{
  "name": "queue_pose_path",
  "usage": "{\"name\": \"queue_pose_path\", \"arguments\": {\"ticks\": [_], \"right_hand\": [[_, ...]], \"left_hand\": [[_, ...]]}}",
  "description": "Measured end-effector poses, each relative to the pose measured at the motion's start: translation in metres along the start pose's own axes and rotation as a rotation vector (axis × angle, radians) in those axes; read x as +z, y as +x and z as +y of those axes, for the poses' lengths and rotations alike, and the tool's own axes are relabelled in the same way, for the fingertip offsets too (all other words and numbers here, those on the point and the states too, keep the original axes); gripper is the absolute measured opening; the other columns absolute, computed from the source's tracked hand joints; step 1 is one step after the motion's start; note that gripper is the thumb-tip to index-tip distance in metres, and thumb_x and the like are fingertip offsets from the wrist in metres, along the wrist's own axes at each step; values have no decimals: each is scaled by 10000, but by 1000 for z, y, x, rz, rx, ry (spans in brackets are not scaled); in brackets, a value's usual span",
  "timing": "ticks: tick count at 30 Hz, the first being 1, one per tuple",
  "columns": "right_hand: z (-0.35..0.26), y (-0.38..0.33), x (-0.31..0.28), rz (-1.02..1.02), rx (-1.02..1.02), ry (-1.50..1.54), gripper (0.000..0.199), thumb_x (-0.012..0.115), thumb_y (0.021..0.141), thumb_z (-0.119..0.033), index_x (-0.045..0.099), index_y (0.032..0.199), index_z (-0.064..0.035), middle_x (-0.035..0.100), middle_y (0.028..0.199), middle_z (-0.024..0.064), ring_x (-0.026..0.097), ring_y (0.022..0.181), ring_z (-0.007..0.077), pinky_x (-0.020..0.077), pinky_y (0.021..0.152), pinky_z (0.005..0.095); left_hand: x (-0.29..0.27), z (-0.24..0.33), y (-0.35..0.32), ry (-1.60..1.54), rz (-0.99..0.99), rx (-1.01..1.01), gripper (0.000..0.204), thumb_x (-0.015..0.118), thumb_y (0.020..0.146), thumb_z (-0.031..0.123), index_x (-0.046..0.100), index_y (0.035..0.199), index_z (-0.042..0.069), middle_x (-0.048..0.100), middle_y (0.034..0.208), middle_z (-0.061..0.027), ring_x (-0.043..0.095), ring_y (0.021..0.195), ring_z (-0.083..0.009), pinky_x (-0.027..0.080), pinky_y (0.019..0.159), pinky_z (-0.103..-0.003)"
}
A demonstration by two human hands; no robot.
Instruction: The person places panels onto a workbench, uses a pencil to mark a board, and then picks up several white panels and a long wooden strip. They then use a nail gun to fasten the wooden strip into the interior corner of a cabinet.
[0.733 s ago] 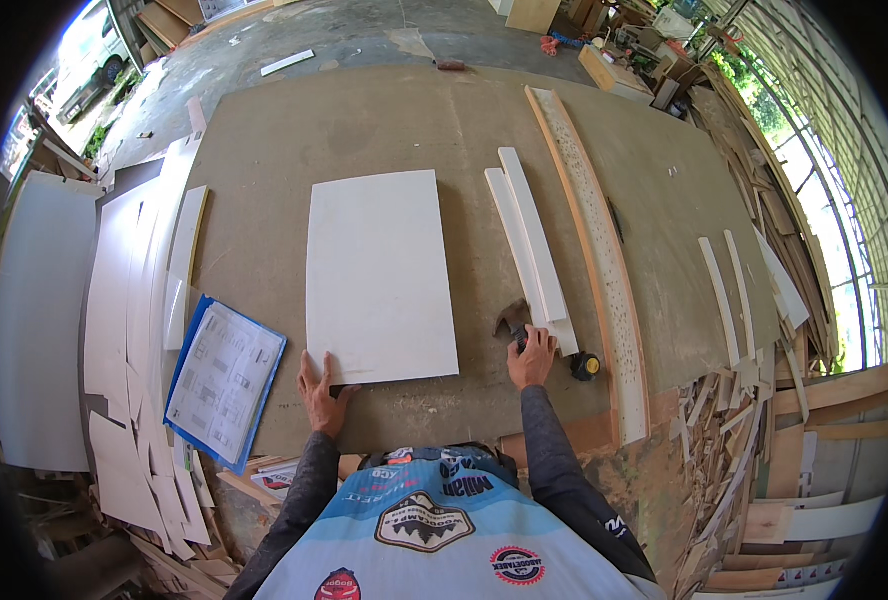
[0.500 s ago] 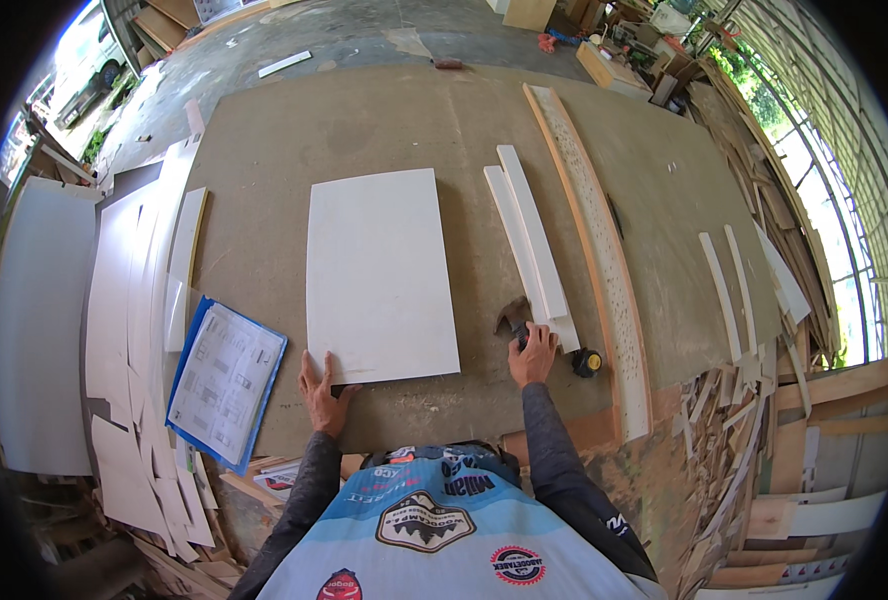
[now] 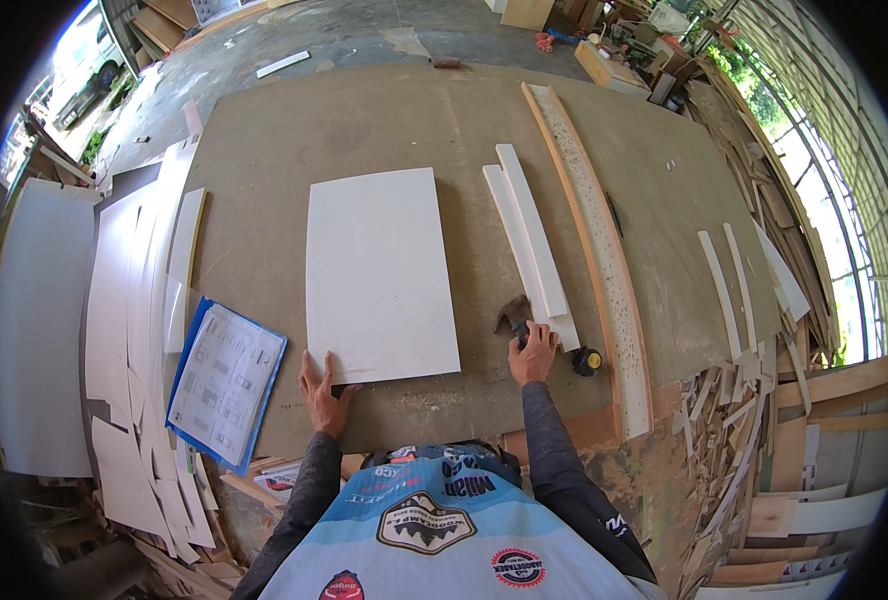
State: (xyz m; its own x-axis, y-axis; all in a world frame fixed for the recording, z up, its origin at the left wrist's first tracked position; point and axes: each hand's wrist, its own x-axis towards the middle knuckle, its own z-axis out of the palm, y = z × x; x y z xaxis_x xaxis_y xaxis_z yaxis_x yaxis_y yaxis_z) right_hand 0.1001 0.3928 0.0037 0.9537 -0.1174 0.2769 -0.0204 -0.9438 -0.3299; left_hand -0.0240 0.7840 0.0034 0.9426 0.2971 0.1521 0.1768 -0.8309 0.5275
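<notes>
A white rectangular panel (image 3: 382,275) lies on the work table in front of me. My left hand (image 3: 326,395) rests at its near left corner, fingers stretched onto the surface and thumb apart along the near edge. To the right, my right hand (image 3: 533,356) is closed round the handle of a claw hammer (image 3: 511,314), whose head points away from me on the table. Two long white strips (image 3: 536,235) lie against each other just beyond that hand. A black and yellow tape measure (image 3: 587,361) sits just right of the same hand.
The brown table (image 3: 384,120) carries a long wood-edged piece (image 3: 604,270) at right and thin white strips (image 3: 721,290) farther right. At left are a blue clipboard (image 3: 226,385) with drawings and stacked white boards (image 3: 119,280). Wood offcuts (image 3: 714,450) heap beside the table.
</notes>
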Motion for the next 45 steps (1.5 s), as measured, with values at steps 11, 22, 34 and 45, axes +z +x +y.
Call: {"name": "queue_pose_path", "arguments": {"ticks": [11, 22, 34, 45], "right_hand": [[-2, 0, 0, 5, 32, 9, 409, 678, 753, -143, 585, 1139, -44, 544, 1078, 140, 487, 1033, 333, 424, 950, 449], [-4, 0, -1, 27, 22, 7, 397, 674, 745, -144, 583, 1119, -47, 541, 1061, 139, 490, 1016, 337, 431, 932, 454], [-6, 0, -2, 30, 33, -1, 410, 673, 741, -155, 584, 1126, -47, 543, 1066, 137, 495, 1016, 335, 442, 922, 457], [-6, 0, 0, 7, 53, -13, 418, 665, 745, -152, 579, 1141, -51, 536, 1073, 134, 489, 1028, 327, 444, 928, 455]], "left_hand": [[1, -2, 0, -2, -11, 7, 897, 829, 721, 352, 416, 1502, 195, 203, 1581, -244, 278, 1393, -425, 239, 1152, -496], [1, -1, 0, -3, -18, 4, 900, 831, 719, 342, 412, 1504, 200, 202, 1584, -240, 272, 1398, -425, 243, 1153, -495], [-2, 2, 1, 14, -14, 9, 912, 837, 709, 344, 413, 1503, 200, 210, 1579, -238, 281, 1389, -426, 252, 1146, -506], [1, -1, 0, 17, -14, 6, 897, 821, 725, 385, 413, 1503, 202, 209, 1580, -239, 286, 1383, -432, 252, 1142, -512]]}}
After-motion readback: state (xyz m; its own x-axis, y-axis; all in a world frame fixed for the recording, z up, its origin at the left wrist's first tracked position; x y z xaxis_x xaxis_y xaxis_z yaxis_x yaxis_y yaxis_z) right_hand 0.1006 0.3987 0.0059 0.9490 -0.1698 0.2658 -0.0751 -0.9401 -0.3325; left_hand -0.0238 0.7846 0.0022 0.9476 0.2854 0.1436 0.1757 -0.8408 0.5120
